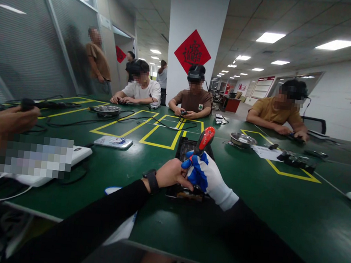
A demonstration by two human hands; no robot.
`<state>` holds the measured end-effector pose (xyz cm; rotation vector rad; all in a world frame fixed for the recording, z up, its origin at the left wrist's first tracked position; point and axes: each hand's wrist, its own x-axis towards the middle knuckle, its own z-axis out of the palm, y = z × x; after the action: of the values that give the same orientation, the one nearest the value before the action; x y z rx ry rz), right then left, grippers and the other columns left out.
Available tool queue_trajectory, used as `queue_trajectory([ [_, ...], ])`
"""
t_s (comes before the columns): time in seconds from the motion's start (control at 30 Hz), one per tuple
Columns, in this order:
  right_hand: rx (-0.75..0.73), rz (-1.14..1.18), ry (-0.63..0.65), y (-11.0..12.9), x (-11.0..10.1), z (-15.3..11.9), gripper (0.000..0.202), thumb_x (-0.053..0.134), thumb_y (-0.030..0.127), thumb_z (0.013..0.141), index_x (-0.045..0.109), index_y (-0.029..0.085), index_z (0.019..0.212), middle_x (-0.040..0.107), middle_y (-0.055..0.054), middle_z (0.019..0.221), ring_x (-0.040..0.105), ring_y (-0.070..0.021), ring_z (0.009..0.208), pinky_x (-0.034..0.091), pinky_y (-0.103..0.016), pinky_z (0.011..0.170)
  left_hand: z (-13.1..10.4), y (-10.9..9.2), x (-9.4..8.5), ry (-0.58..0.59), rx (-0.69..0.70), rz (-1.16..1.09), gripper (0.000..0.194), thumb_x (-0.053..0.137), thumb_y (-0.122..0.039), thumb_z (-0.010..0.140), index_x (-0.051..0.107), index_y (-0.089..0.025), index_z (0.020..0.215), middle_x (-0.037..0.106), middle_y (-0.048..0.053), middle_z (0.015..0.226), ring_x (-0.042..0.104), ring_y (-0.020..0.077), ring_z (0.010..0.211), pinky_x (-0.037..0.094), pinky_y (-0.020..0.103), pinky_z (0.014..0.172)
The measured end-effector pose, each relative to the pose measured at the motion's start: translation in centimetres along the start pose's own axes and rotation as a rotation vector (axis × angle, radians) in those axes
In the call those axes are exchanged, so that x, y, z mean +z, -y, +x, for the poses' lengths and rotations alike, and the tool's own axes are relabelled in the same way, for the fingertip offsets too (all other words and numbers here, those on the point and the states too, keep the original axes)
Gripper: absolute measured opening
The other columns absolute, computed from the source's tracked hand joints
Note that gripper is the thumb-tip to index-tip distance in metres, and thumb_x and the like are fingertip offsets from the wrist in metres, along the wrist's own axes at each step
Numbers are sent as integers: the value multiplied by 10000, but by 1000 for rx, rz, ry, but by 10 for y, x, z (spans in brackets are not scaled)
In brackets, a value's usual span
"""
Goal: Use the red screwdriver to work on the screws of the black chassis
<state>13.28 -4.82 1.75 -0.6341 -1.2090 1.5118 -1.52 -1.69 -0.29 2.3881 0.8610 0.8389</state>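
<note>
My right hand (204,175), in a white and blue glove, is closed around a red and black screwdriver (205,140) that stands tilted with its handle end up. Bare and with a dark band at the wrist, my left hand (170,174) reaches in from the left, its fingers bent close to the gloved fingers. What those left fingers hold, if anything, is hidden. Both hands are over a black tray-like case (184,194) with dark parts inside, lying on the green table (151,230). The screwdriver's tip is out of sight.
A phone (113,142) and a white device (80,154) lie to the left, near another person's hand. Metal bowls (242,140) (106,110), a paper sheet and black parts (297,161) are farther off. Several people sit across the table.
</note>
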Motion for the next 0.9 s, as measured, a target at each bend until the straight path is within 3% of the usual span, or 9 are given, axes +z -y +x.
queue_trajectory([
  [0.1, 16, 3, -30, 0, 1, 1, 358, 625, 420, 704, 490, 186, 938, 611, 27, 635, 521, -81, 416, 430, -190, 384, -1, -4, -3, 44, 27, 72, 427, 717, -520, 529, 573, -119, 556, 498, -38, 502, 426, 80, 501, 296, 181, 498],
  [0.27, 39, 111, 69, 4, -1, 4, 379, 554, 424, 760, 524, 143, 1013, 625, -22, 706, 578, -108, 529, 489, -228, 483, -3, -2, -3, 133, -32, -89, 418, 674, -516, 602, 571, -118, 526, 521, -29, 468, 474, 79, 445, 326, 175, 466],
  [0.43, -30, 60, 58, -3, -3, 2, 324, 568, 400, 767, 507, 164, 981, 638, -20, 745, 535, -86, 429, 441, -210, 373, -4, 5, 1, 125, -26, -115, 421, 693, -508, 582, 576, -108, 520, 517, -35, 446, 463, 63, 415, 319, 163, 446],
  [0.6, -26, 28, -54, -4, 0, 2, 311, 660, 359, 691, 496, 178, 884, 625, 15, 680, 541, -78, 443, 460, -201, 421, -4, 3, 1, 126, -5, -98, 406, 693, -489, 595, 573, -112, 507, 508, -40, 430, 464, 61, 422, 310, 159, 448],
  [0.73, 18, 71, 39, 4, 1, 2, 365, 590, 435, 731, 528, 166, 970, 631, -10, 687, 543, -94, 439, 450, -214, 389, -4, 1, -1, 120, 4, -119, 365, 695, -456, 614, 596, -114, 534, 515, -47, 443, 466, 51, 405, 322, 154, 458],
  [0.9, 2, 84, 51, 6, 1, 1, 327, 589, 390, 746, 540, 149, 962, 638, -27, 737, 549, -92, 439, 448, -209, 377, -3, 2, 0, 118, 22, -120, 343, 690, -451, 624, 617, -121, 564, 522, -50, 460, 465, 48, 403, 336, 155, 470],
])
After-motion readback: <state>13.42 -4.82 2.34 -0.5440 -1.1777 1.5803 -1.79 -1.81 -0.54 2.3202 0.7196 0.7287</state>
